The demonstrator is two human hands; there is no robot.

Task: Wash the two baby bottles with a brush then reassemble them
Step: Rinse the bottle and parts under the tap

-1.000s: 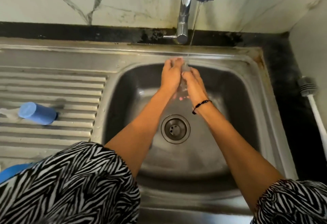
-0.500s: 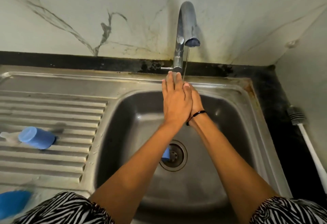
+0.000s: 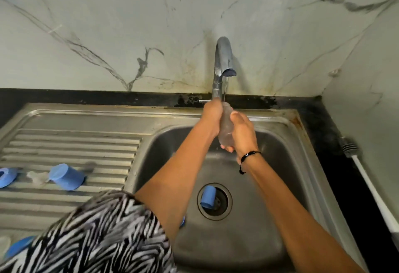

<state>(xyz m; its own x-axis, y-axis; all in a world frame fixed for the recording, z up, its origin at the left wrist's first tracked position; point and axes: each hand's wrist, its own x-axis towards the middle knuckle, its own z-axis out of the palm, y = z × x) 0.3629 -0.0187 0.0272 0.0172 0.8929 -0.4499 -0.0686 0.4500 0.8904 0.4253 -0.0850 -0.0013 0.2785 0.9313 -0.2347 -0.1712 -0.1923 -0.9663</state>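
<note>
A clear baby bottle [image 3: 225, 129] stands upright between my hands under the thin stream from the tap [image 3: 223, 65]. My left hand [image 3: 212, 119] grips its upper part on the left. My right hand [image 3: 243, 134] wraps round its lower right side. A blue cap [image 3: 207, 197] lies on the drain of the steel sink [image 3: 287, 165]. On the ribbed drainboard [image 3: 71, 143] lie another blue cap [image 3: 67, 176], a clear teat [image 3: 36, 176] and a blue ring [image 3: 6, 176].
A bottle brush [image 3: 362, 171] with a white handle lies on the black counter to the right of the sink. More blue parts [image 3: 19, 247] show at the lower left, partly behind my striped sleeve. A marble wall stands behind the tap.
My hands have parted from a palm-over-hand pose and now hold the clear bottle upright under the stream. The camera has tilted up, which shows more wall.
</note>
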